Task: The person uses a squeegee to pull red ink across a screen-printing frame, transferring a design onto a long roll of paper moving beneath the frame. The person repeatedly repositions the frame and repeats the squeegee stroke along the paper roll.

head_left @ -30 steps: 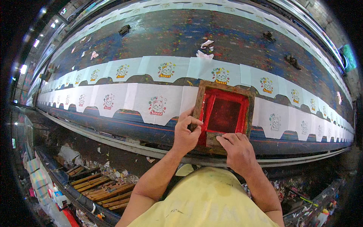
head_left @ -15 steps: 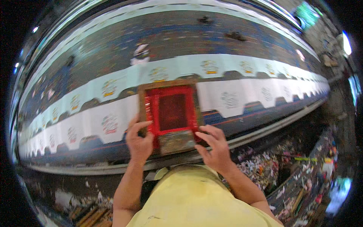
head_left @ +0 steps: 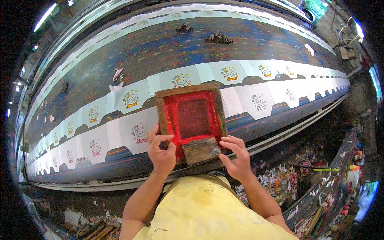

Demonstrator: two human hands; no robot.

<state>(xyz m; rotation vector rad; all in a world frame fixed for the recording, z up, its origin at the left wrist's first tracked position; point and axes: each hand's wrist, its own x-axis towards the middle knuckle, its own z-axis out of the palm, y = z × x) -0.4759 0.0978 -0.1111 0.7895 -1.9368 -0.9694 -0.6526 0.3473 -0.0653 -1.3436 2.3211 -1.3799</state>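
The left hand (head_left: 161, 154) pinches the left rail of the square wooden printing frame with red-stained mesh (head_left: 191, 119), while the right hand (head_left: 237, 157), fingers spread, rests at the frame's near right corner beside the wooden squeegee block (head_left: 202, 150). If that one-sided hold lets the frame shift on the white fabric piece (head_left: 240, 100) on the long table (head_left: 168, 52), the red ink would likely smear or print off register.

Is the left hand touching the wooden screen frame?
Touching: the head view shows the left hand wrapped over the near-left corner of the wooden screen frame.

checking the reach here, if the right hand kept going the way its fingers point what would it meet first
The right hand points up and left, so it would likely meet the wooden block at the near end of the red-inked frame first; its fingers are already almost touching it.
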